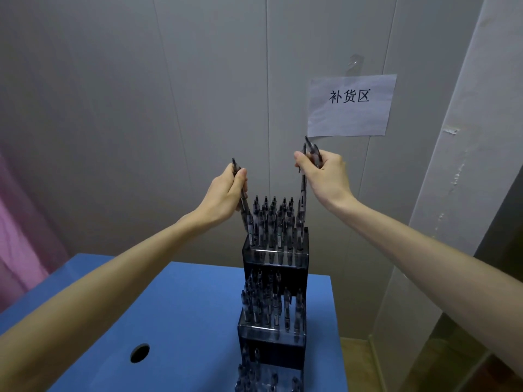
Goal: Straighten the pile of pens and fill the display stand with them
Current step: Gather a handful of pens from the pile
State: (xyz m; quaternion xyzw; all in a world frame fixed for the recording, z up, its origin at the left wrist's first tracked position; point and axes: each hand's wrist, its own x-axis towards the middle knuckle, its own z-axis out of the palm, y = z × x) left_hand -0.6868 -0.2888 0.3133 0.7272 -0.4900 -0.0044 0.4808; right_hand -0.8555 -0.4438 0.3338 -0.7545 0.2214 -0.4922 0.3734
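The display stand rises in three tiers on the blue desk, pens upright and too crowded to count. The left hand grips one pen, tip aimed at five o'clock toward the top tier's left edge — nearer its slot. The right hand clutches several pens, one hanging toward six o'clock.

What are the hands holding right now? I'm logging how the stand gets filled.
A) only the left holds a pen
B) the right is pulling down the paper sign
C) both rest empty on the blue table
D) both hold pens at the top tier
D: the left hand grips one pen and the right hand grips several pens, both raised at the display stand's top tier.
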